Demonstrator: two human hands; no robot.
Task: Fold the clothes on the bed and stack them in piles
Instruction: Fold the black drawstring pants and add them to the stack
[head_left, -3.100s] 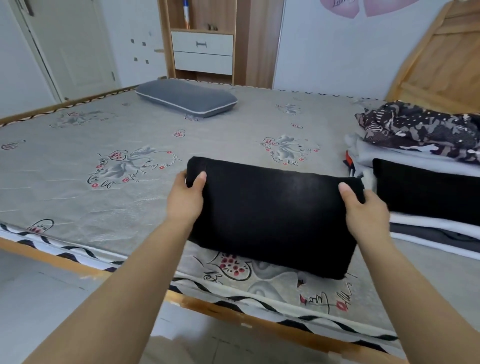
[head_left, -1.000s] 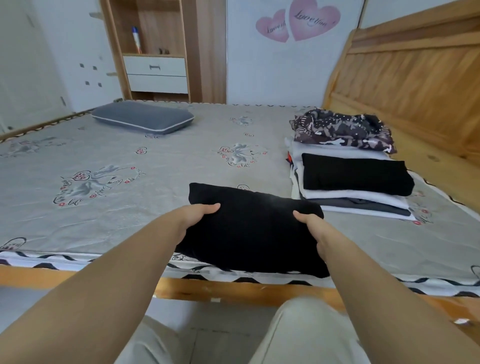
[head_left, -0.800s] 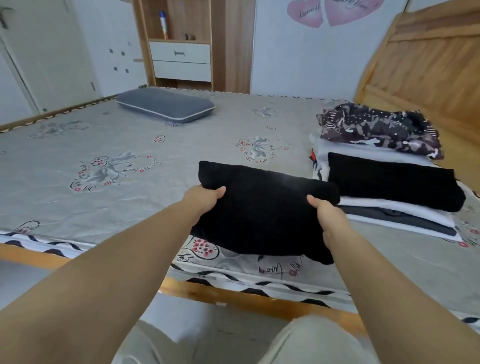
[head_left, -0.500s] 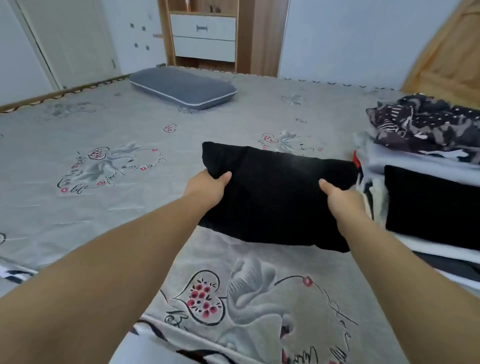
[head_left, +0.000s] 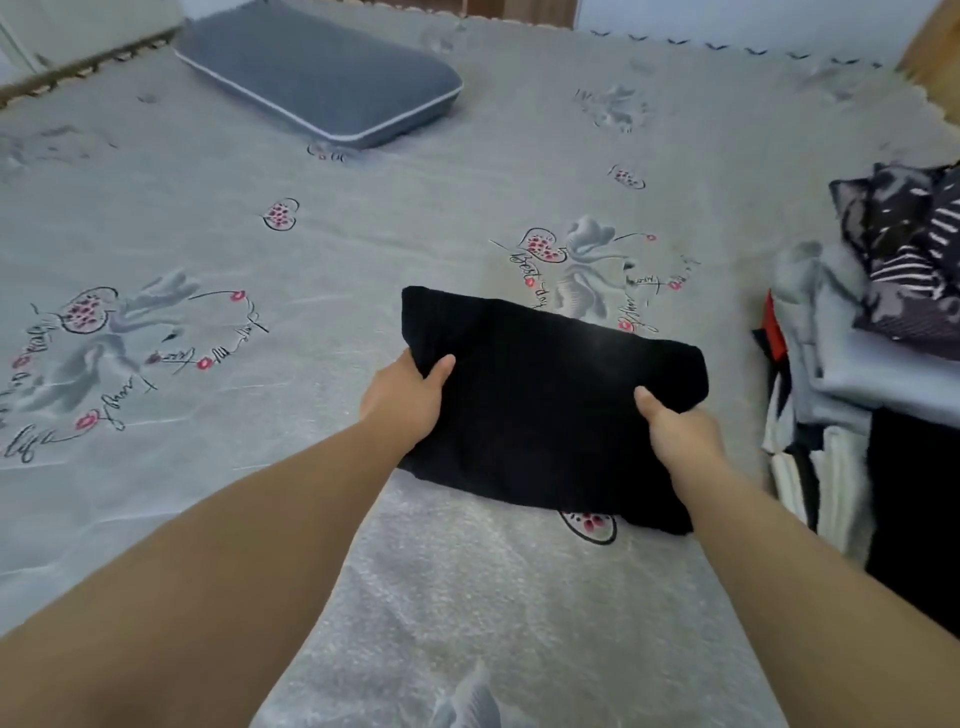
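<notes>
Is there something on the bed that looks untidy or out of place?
Mostly no. The folded black garment is neat, held at both ends. Only the patterned dark garment on top of the pile at the right looks crumpled rather than folded flat.

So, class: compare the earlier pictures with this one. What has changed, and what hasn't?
The folded black garment has been carried from the bed's near edge further onto the bed. Left hand and right hand still grip its sides; the pile and pillow stayed put.
</notes>
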